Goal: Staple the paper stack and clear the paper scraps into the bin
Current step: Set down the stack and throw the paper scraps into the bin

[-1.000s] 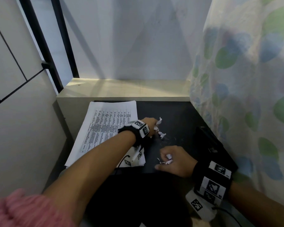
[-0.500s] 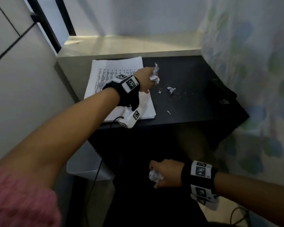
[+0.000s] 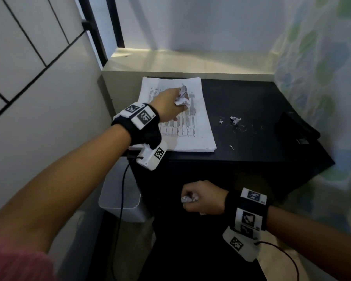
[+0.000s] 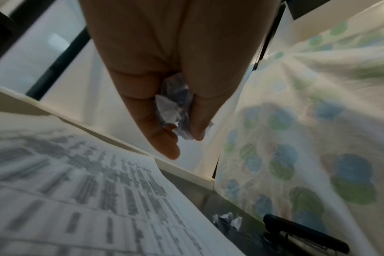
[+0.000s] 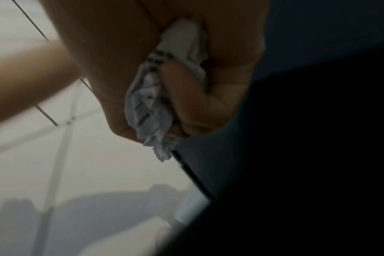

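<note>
A printed paper stack [image 3: 187,126] [image 4: 81,204] lies on the left of the black table [image 3: 257,110]. My left hand [image 3: 168,106] [image 4: 171,97] hovers over the stack and grips crumpled paper scraps [image 3: 181,98] [image 4: 175,110]. My right hand [image 3: 203,197] [image 5: 186,86] is below the table's front edge and clutches more scraps [image 3: 188,198] [image 5: 147,107]. A few loose scraps [image 3: 234,120] [image 4: 227,220] stay on the table top. A black stapler [image 3: 296,126] [image 4: 305,233] sits at the table's right side. A white bin [image 3: 120,199] stands on the floor under the table's left corner.
A white wall with dark lines [image 3: 28,78] closes the left side. A dotted curtain [image 3: 322,88] hangs along the right. A pale ledge [image 3: 190,59] runs behind the table. A cable [image 3: 122,199] hangs from my left wrist over the bin.
My right hand left the table with scraps and dropped below the front edge. My left hand lifted with its scraps and moved left over the paper stack.
</note>
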Demonstrator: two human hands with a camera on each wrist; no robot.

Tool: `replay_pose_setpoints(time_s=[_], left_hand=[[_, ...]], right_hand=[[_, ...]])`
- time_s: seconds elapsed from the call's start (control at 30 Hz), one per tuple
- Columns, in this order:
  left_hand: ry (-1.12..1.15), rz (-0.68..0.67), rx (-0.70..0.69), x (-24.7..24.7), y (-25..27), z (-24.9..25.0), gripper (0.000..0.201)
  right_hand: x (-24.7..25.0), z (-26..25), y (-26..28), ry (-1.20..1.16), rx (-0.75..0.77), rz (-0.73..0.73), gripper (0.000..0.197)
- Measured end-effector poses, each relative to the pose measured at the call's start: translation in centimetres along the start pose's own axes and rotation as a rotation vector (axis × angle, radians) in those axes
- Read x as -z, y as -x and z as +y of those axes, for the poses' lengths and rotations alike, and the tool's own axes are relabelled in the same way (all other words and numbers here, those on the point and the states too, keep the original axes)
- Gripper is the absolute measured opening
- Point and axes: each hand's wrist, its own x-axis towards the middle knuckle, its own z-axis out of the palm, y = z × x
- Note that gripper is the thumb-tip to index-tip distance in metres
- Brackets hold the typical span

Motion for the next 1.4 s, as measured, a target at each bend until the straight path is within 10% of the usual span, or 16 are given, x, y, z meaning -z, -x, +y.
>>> replay_pose_setpoints(time_s=[0.2,0.4,0.93,1.4], left_hand=[[0.069,0.324,0.083,3.9,6.6,-4.9,0.008],[0.019,0.356,0.283,5.2,12.3,-11.4,0.027],[0.038,0.065,0.613,-2.8,15.4,-21.9,0.02],[0.18,-0.122,0.807,-8.3,12.7,-30.3,0.035]], right_hand=[[0.6,-7.9,-3.8,-0.084,0.231,0.119,0.008],[-1.4,-13.7,-9.1,-0.136,0.293,0.157,0.008],[-11.3,-11.7,-20.2,-0.17,-0.221,0.131,0.013],[-16.9,-5.4,-30.0,-0.911,-0.704,0.502,0.043]])
